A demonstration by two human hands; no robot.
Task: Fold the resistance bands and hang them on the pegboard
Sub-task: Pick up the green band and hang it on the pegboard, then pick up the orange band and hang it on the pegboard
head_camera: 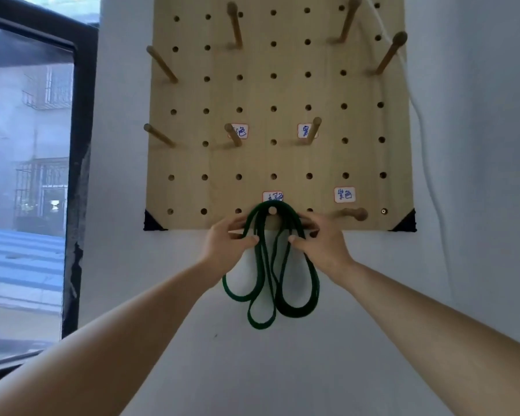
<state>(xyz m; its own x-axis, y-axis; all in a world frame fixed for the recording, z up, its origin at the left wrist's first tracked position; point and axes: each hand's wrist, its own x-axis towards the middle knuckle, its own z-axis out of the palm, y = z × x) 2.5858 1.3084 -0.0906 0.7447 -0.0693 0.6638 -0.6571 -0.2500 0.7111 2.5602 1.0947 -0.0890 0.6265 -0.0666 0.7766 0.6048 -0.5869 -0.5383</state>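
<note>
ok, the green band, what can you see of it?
The green band is a dark, flat, rubbery-looking loop folded into several strands. Its top is draped over a wooden peg in the bottom row of the pegboard. Three loops hang below, before the wall. The left hand and right hand pinch the strands either side below the peg.

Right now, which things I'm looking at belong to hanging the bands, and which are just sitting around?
In the job: green resistance band, looped over the bottom-row peg; pegboard; left hand and right hand, both pinching the band.

Just there: window frame; white cord beside the board.
</note>
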